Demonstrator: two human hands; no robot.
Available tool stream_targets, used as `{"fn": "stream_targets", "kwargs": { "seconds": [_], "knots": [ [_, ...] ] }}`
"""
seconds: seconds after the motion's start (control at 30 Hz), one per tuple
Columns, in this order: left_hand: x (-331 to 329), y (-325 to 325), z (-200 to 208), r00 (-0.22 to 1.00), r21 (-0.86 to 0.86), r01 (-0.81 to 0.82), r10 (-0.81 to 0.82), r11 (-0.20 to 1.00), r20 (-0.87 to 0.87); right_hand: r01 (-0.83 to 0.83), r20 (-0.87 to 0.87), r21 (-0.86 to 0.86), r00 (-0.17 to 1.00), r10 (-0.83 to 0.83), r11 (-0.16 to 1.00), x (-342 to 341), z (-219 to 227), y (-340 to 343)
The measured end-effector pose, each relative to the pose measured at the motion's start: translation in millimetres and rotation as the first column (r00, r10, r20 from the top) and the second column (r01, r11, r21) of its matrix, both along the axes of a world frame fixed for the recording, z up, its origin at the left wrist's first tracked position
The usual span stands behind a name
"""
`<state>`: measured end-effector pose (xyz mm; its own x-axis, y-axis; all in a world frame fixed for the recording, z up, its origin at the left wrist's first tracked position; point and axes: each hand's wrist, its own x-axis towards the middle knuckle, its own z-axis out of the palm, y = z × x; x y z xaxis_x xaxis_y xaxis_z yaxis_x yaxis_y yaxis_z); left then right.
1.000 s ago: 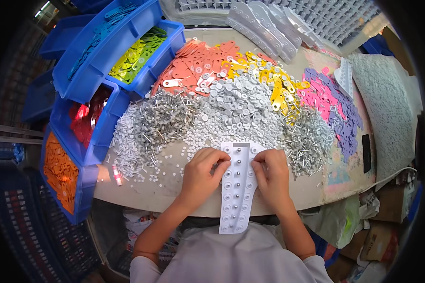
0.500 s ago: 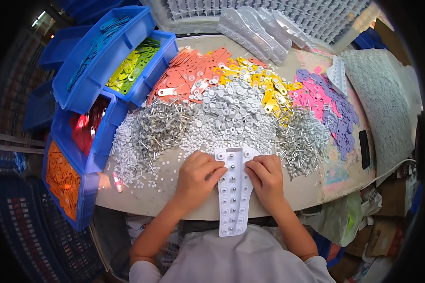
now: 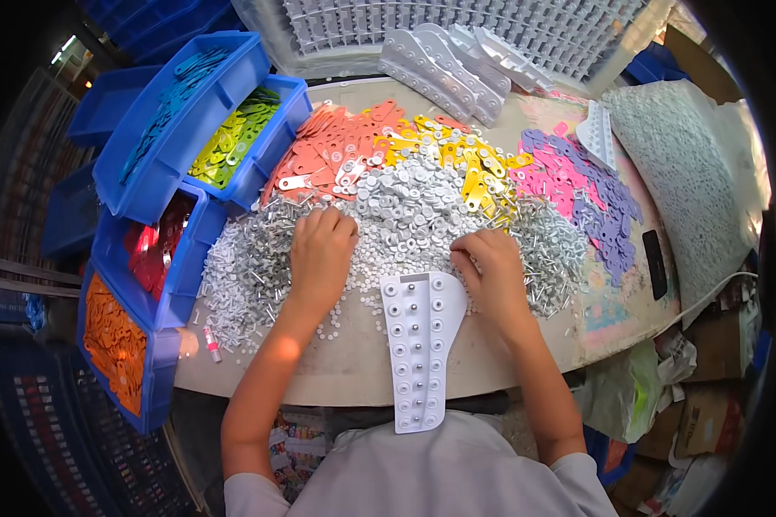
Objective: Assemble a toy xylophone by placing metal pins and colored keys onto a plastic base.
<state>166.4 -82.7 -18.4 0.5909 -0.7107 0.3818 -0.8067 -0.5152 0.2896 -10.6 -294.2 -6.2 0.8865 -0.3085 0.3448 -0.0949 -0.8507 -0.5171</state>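
Note:
A white boot-shaped plastic fixture (image 3: 418, 353) lies over the table's near edge, its narrow end toward me. Silver pins stand along its middle channel, and round white pieces sit in a row on each side. My left hand (image 3: 323, 254), fingers together and bent down, is at the border of the metal pin pile (image 3: 272, 241) and the white cap pile (image 3: 414, 202). My right hand (image 3: 491, 263) is closed in a pinch at the right side of the white caps, near another metal pin pile (image 3: 547, 246). Whatever is between either hand's fingertips is too small to make out.
Coral tabs (image 3: 328, 146), yellow tabs (image 3: 470, 164), pink tabs (image 3: 560, 177) and purple tabs (image 3: 612, 233) lie behind the piles. Blue bins (image 3: 168, 276) of coloured tabs stand left. More white fixtures (image 3: 440, 73) are stacked at the back. A dark phone-like slab (image 3: 655, 263) lies right.
Both hands have let go of the white fixture and moved forward to the piles, the left one also leftward. The fixture now lies by itself, slightly left in the view.

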Motion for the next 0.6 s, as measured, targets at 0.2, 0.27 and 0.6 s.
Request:
{"fn": "stream_targets", "kwargs": {
  "seconds": [0.2, 0.27, 0.6],
  "knots": [
    [-34, 17, 29, 0.963, -0.136, -0.011, -0.026, 0.991, -0.268, -0.036, -0.087, 0.045, 0.995, 0.039, 0.998, 9, -17, -6],
    [-58, 26, 46, 0.874, -0.212, 0.003, -0.106, 0.977, -0.474, -0.043, -0.077, 0.048, 0.996, 0.047, 0.998, 9, -14, -6],
    [-101, 44, 21, 0.649, -0.293, 0.093, -0.281, 0.951, -0.707, -0.082, -0.023, 0.225, 0.996, 0.089, 0.971, -34, 35, 26]
  ]
}}
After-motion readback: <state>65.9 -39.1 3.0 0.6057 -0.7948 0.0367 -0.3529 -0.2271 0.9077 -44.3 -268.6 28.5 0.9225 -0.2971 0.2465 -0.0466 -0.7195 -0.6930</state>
